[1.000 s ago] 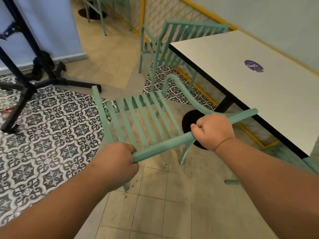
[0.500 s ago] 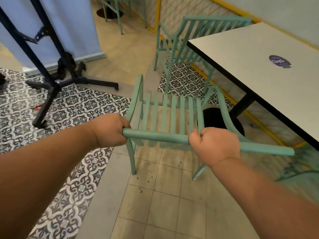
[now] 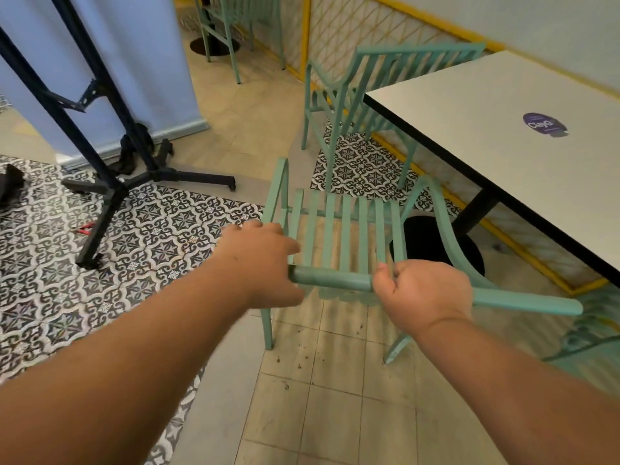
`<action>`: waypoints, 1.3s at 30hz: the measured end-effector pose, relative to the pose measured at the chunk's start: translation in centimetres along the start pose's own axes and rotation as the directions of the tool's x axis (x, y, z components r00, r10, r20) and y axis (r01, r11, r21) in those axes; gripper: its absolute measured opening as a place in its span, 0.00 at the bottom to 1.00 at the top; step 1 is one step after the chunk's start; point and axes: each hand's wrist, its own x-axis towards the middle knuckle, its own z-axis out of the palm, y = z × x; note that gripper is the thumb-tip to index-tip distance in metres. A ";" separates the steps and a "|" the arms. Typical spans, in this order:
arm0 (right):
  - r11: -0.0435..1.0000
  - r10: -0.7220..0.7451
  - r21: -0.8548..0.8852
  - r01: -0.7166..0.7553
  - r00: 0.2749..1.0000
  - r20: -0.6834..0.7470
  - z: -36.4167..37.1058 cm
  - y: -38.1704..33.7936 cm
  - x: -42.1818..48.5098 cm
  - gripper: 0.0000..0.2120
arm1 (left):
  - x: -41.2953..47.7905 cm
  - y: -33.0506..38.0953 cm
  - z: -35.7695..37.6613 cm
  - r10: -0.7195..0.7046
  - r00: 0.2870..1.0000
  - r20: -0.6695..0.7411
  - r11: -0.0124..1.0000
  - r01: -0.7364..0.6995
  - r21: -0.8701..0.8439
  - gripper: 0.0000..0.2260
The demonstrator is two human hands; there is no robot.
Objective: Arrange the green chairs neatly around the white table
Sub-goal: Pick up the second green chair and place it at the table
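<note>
A green slatted chair (image 3: 345, 226) stands on the floor directly in front of me, its seat facing away. My left hand (image 3: 258, 263) and my right hand (image 3: 422, 297) both grip its top back rail. The left hand's fingers look partly loosened and blurred. The white table (image 3: 503, 135) with a black edge stands to the right. A second green chair (image 3: 362, 92) sits at the table's far end, its back toward the table. Part of another green chair (image 3: 590, 333) shows at the right edge, blurred.
The table's black post and round base (image 3: 439, 250) lie just right of the held chair. A black stand with splayed legs (image 3: 110, 182) is on the patterned tiles at left, before a pale blue banner (image 3: 134, 62). More green chairs (image 3: 235, 21) are at the back.
The chair has turned from a slant to square in front of me and come down onto the floor. My left hand has slid right along the rail and its fingers have loosened.
</note>
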 end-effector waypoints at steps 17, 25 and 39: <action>0.994 -0.041 0.107 0.031 0.995 0.091 -1.1 0.2 0.7 0.31 | 4.1 5.2 0.0 0.085 0.987 0.136 0.996 -0.083 -0.020 0.08; 0.981 -0.156 0.153 0.115 0.943 0.295 -4.1 10.9 2.5 0.40 | 4.5 5.1 0.1 0.091 0.991 0.103 0.996 -0.092 0.009 0.08; 1.000 0.009 -0.024 0.000 0.923 0.385 -2.6 9.8 1.5 0.44 | 5.0 3.3 0.0 0.120 0.990 0.078 0.991 -0.123 0.043 0.06</action>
